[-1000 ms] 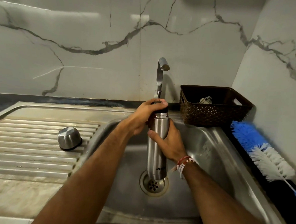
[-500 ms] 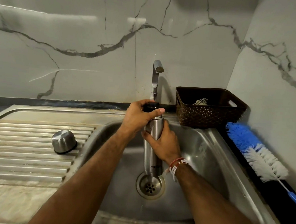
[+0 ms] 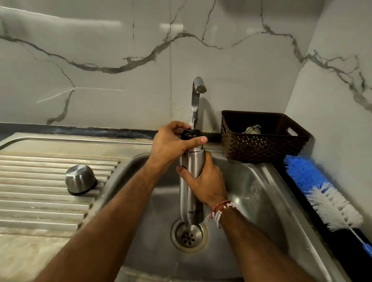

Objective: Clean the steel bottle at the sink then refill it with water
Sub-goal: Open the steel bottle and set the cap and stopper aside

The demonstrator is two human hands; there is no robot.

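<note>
At the centre of the frame, a steel bottle (image 3: 190, 202) stands upright over the drain (image 3: 188, 236) of a steel sink (image 3: 264, 188). The right hand (image 3: 206, 180) wraps its fingers round the bottle's upper body. The left hand (image 3: 172, 144) curls over the black stopper (image 3: 191, 133) at its neck, just below the tap (image 3: 197, 94), from which no water visibly runs. The likely step is twisting that stopper. Two risks seem plausible: polished steel may slip in the right hand's grip and knock the basin, and a freed stopper could drop into the sink. At middle left, a steel cap (image 3: 80, 179) sits mouth-down on the ribbed drainboard (image 3: 26, 208). At right lie a brown basket (image 3: 262, 145) and a blue-and-white bottle brush (image 3: 320, 191).
</note>
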